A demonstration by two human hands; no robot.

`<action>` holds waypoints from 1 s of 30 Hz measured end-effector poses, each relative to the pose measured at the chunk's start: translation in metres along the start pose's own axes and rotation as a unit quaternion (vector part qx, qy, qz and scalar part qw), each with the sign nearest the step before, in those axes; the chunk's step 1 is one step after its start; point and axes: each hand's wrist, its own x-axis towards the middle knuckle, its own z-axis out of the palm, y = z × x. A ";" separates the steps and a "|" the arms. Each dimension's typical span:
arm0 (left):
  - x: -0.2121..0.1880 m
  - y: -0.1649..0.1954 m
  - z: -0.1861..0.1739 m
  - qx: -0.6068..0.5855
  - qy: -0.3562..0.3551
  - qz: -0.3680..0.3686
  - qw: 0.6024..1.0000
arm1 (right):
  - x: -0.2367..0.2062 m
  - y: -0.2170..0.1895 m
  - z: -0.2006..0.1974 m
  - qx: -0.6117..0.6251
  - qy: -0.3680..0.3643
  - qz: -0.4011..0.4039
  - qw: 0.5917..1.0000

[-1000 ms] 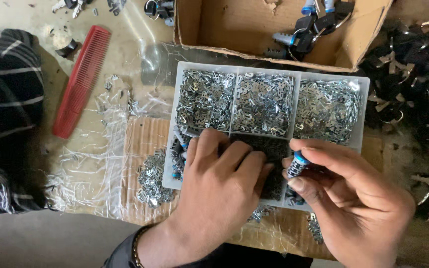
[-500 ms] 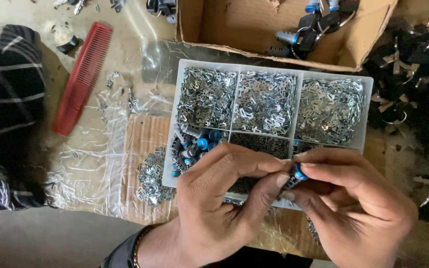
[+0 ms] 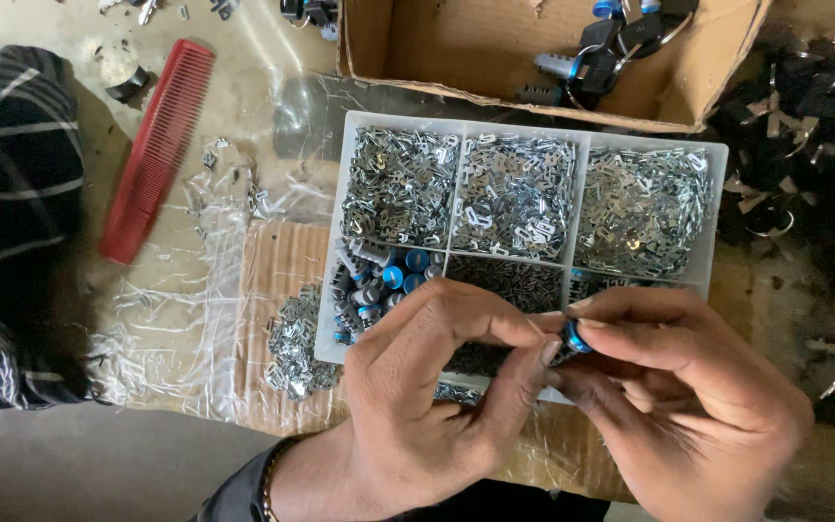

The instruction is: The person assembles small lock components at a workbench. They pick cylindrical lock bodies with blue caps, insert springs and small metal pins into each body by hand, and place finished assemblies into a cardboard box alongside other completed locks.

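Observation:
A small lock cylinder with a blue end sits between the fingertips of both hands, above the front edge of a white divided tray. My right hand pinches it from the right. My left hand meets it with thumb and forefinger from the left; whether a tiny part is between those fingers cannot be made out. The tray's three far compartments hold heaps of small silver metal pieces. Its near left compartment holds several blue-capped cylinders; the middle one holds dark tiny parts.
An open cardboard box with keys and black parts stands behind the tray. A red comb lies at the left beside a striped cloth. Loose silver pieces lie on crumpled plastic wrap. Black metal parts pile at the right.
My left hand has lifted off the tray's near compartments and come to the cylinder in my right hand, so both hands now pinch it together.

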 end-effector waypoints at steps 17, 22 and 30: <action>0.020 0.017 -0.002 0.087 -0.037 0.075 0.993 | 0.004 -0.005 0.005 -0.084 0.011 -0.076 0.993; 0.031 0.014 -0.013 0.260 -0.109 0.128 0.951 | 0.009 -0.006 0.003 -0.068 0.041 0.035 0.996; 0.004 -0.003 -0.008 0.100 -0.051 -0.008 0.994 | 0.008 -0.002 0.002 -0.007 0.031 0.037 0.999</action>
